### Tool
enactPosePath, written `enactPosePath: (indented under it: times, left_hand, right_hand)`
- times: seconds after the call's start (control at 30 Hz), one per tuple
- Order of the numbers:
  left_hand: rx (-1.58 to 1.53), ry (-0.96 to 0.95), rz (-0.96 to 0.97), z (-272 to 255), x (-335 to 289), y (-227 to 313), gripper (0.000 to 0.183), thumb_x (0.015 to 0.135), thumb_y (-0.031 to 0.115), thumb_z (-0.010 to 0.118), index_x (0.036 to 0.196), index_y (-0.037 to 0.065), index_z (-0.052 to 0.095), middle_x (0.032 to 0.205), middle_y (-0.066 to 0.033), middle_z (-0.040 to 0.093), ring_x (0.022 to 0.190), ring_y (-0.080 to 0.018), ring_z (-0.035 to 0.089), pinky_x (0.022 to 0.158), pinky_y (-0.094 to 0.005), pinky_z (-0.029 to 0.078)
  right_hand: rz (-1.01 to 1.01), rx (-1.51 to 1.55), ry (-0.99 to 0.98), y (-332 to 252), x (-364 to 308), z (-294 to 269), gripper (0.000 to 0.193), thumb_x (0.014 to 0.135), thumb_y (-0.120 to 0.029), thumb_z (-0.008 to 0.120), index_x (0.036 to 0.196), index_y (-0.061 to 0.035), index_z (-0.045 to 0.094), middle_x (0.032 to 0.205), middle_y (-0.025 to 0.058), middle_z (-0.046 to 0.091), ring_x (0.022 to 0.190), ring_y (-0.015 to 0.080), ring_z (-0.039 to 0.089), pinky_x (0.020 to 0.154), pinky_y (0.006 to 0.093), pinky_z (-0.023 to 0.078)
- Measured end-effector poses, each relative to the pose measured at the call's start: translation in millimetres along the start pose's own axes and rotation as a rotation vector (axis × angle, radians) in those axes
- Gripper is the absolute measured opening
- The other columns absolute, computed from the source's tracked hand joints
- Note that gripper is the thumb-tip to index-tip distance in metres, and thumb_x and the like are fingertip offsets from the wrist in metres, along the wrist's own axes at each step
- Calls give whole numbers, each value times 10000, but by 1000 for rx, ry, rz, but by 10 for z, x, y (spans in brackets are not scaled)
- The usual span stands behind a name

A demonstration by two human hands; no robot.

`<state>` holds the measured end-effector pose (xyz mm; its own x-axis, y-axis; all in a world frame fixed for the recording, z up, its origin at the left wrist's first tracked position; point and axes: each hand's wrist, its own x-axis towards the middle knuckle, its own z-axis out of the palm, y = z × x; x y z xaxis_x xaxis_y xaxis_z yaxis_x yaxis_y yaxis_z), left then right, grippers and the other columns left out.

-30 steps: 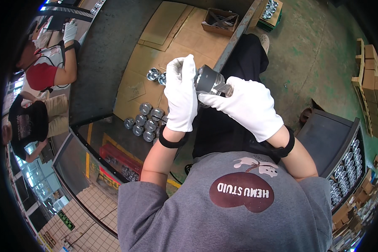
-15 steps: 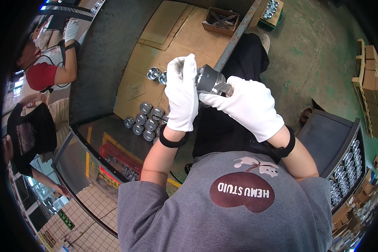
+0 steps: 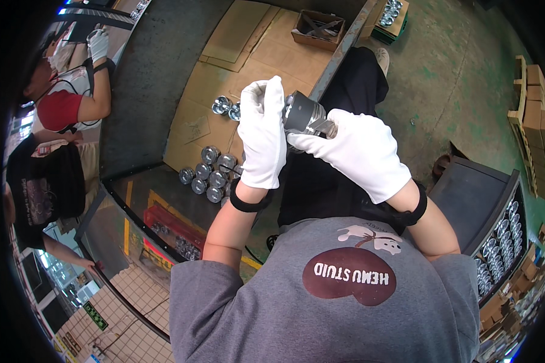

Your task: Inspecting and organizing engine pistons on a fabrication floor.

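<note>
Between my two white-gloved hands is a metal piston [image 3: 304, 113] with a dark grey skirt and bright grooves at its right end. My left hand [image 3: 262, 139] closes on its left side, fingers bent upward. My right hand [image 3: 360, 148] is closed at the grooved end, thumb along the lower edge. A flat grey metal piece [image 3: 326, 127] shows by the right fingertips; I cannot make out whether it is separate. Left of my left hand, shiny pistons [image 3: 221, 105] stand on the cardboard [image 3: 191, 130], and a cluster of several pistons [image 3: 210, 155] sits nearer.
A metal-edged bench [image 3: 349, 43] holds a small carton [image 3: 318, 30] at the far side. A dark cabinet [image 3: 472, 190] with rows of metal parts [image 3: 501, 242] stands to my right. Boxes lie on a pallet [image 3: 518, 115]. Two people [image 3: 66, 106] are at the left.
My hands and the piston hold almost the same pose, with a very slight shift of the piston. At the left, the person in black has turned and shifted an arm.
</note>
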<state>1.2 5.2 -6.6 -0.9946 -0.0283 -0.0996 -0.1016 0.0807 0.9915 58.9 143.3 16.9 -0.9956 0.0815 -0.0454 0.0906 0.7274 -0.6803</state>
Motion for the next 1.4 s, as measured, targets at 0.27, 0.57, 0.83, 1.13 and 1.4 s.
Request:
enactPosePath:
  times: [0.27, 0.57, 0.83, 1.13, 1.4]
  left_hand:
    - [-2, 3, 7, 0, -2, 1, 264, 960, 270, 583, 1027, 19, 539, 887, -7, 561, 770, -45, 505, 687, -206, 439]
    - [21, -1, 0, 1, -9, 10, 262, 962, 269, 580, 1030, 20, 538, 888, -4, 560, 774, -42, 498, 689, -204, 436]
    - [9, -7, -7, -10, -1, -19, 282, 961, 278, 583, 1045, 14, 533, 910, -9, 562, 780, -46, 507, 697, -205, 441]
    - [11, -11, -16, 11, -10, 23, 281, 963, 279, 577, 1043, 13, 533, 891, -9, 562, 773, -45, 512, 692, -208, 444]
    - [-17, 6, -6, 11, -17, 1, 233, 962, 290, 581, 1010, 62, 565, 847, 32, 540, 754, -27, 470, 688, -190, 402]
  right_hand:
    - [-9, -36, -1, 2, -5, -14, 530, 745, -577, 711, 698, -53, 646, 574, 122, 603, 539, 290, 631, 502, 341, 486]
    - [-15, -13, -11, 25, -8, 10, 515, 740, -571, 719, 726, -60, 660, 609, 118, 624, 572, 279, 645, 519, 335, 493]
    - [-8, -32, -18, 19, -8, -13, 493, 739, -561, 726, 736, -71, 670, 603, 109, 625, 563, 274, 644, 519, 337, 494]
    - [-20, -27, 35, 11, -23, -15, 497, 732, -553, 735, 699, -66, 643, 586, 118, 607, 547, 279, 632, 510, 337, 488]
    - [7, -54, 16, -12, -20, -16, 519, 721, -574, 733, 701, -63, 643, 589, 119, 613, 558, 284, 640, 517, 340, 494]
